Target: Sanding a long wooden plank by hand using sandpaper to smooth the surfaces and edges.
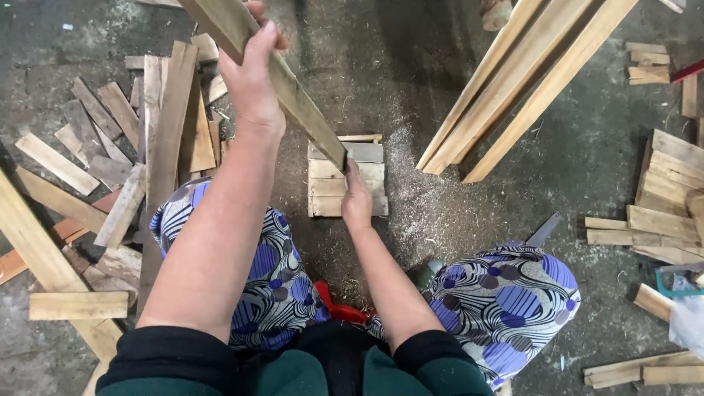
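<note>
My left hand (251, 73) grips a long flat wooden slat (301, 103) that runs from the top edge down to the right. Its lower end meets a small pad of short boards (367, 180) lying side by side on the concrete floor between my knees. My right hand (356, 199) rests on that pad, fingers at the slat's lower end, holding nothing that I can see. I am squatting, with patterned blue and white trousers on both legs.
A heap of short wood offcuts (110, 139) lies at the left. Long pale planks (513, 81) lean in from the top right. More cut blocks (667, 198) are stacked at the right, near a saw blade (544, 230). Sawdust covers the floor around the pad.
</note>
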